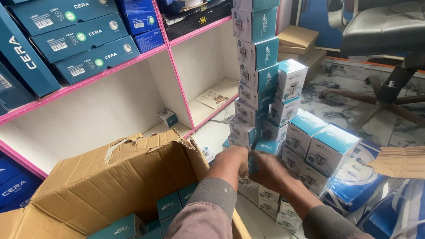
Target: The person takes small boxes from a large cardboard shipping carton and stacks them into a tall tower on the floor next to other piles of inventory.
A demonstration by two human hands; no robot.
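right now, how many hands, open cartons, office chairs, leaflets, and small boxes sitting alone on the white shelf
hands: 2 (left hand, right hand)
open carton: 1
office chair: 1
leaflet: 1
lone box on shelf: 1
total: 6

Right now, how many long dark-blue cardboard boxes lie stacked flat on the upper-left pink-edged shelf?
3: top dark-blue box, middle one beneath it, bottom one on the shelf. Others may be hidden behind or cut off above.
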